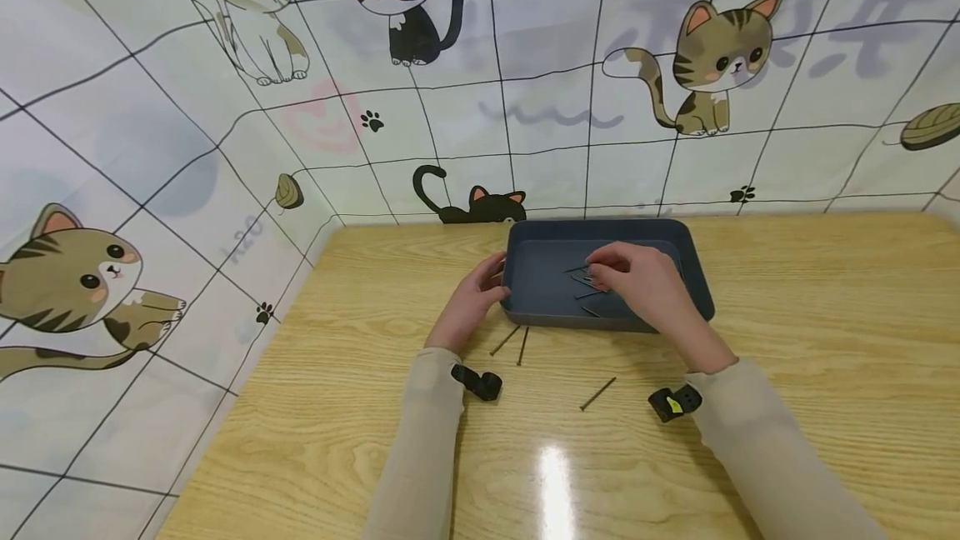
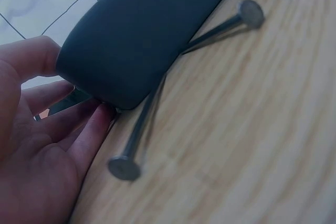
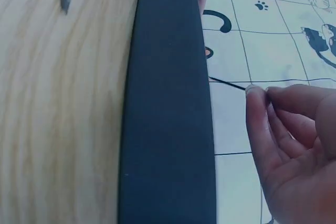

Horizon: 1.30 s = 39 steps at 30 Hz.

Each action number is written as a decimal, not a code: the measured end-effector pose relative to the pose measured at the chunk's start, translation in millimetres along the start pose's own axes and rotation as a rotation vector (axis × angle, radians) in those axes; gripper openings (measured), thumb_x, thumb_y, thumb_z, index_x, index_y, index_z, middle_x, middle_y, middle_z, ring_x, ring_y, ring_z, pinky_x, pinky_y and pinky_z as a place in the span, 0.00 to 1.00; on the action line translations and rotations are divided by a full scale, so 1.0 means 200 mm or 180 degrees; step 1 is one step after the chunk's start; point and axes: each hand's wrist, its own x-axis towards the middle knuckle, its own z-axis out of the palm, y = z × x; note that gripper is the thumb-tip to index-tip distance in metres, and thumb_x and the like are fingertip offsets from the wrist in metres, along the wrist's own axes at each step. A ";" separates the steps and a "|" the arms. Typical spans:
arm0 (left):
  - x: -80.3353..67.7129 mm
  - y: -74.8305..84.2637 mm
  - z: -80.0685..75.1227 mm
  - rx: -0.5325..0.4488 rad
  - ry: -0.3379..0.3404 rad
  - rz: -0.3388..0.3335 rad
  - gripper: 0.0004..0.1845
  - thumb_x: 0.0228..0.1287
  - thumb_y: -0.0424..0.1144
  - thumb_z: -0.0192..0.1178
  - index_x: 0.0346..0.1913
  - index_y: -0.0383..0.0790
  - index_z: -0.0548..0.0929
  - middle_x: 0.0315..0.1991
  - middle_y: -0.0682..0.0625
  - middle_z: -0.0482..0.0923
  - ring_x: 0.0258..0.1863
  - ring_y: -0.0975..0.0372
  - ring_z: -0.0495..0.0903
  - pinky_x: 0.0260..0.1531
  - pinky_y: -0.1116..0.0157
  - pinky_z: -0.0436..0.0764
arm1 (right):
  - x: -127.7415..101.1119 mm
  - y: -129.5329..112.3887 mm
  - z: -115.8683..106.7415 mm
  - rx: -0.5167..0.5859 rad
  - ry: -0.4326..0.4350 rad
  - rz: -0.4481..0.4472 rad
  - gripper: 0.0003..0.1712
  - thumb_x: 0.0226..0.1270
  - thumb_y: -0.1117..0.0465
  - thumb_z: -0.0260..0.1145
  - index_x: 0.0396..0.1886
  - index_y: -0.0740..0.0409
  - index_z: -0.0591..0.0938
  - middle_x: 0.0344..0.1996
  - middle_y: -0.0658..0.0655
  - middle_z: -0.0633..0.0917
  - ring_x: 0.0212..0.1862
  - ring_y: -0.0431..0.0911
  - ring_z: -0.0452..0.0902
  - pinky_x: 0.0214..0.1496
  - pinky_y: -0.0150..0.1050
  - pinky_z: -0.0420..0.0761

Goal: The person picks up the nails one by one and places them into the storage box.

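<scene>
A dark blue-grey rectangular tray [image 1: 543,273] stands on the wooden table against the wall. At its left end my left hand [image 1: 471,307] grips the tray's side, with fingers around the corner in the left wrist view. Over the tray's interior, my right hand [image 1: 641,277] pinches a thin nail [image 3: 226,83] between thumb and fingertips. Several loose nails [image 1: 589,295] lie on the tray floor below it, partly hidden by the hand. Two nails rest on the table against the tray's front left: one nail [image 2: 128,153] and another nail [image 2: 218,32].
A single nail [image 1: 597,394] lies on the table [image 1: 315,407] in front of the tray, between the forearms. Behind and to the left rise walls [image 1: 555,107] covered with a cat-print sheet. Each wrist carries a small black camera.
</scene>
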 end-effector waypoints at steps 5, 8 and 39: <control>0.00 -0.01 0.00 -0.0014 0.0011 -0.0004 0.31 0.62 0.29 0.49 0.68 0.42 0.55 0.66 0.44 0.55 0.63 0.52 0.58 0.56 0.56 0.63 | 0.00 0.03 0.02 -0.0087 -0.0151 0.0024 0.13 0.64 0.56 0.57 0.45 0.55 0.79 0.33 0.53 0.83 0.34 0.44 0.78 0.36 0.43 0.76; 0.02 -0.02 0.00 -0.0018 0.0020 -0.0022 0.31 0.62 0.29 0.49 0.68 0.43 0.56 0.66 0.45 0.55 0.63 0.53 0.58 0.56 0.56 0.63 | 0.00 0.05 0.04 -0.0178 -0.0260 -0.0018 0.12 0.64 0.58 0.57 0.44 0.56 0.79 0.33 0.53 0.83 0.34 0.44 0.78 0.35 0.43 0.76; 0.01 -0.02 0.00 -0.0001 0.0025 -0.0021 0.31 0.62 0.29 0.50 0.68 0.43 0.56 0.66 0.45 0.55 0.63 0.54 0.59 0.56 0.56 0.63 | 0.00 0.07 0.09 -0.0818 -0.1157 -0.0014 0.18 0.66 0.57 0.53 0.48 0.63 0.79 0.42 0.58 0.80 0.40 0.50 0.75 0.40 0.46 0.74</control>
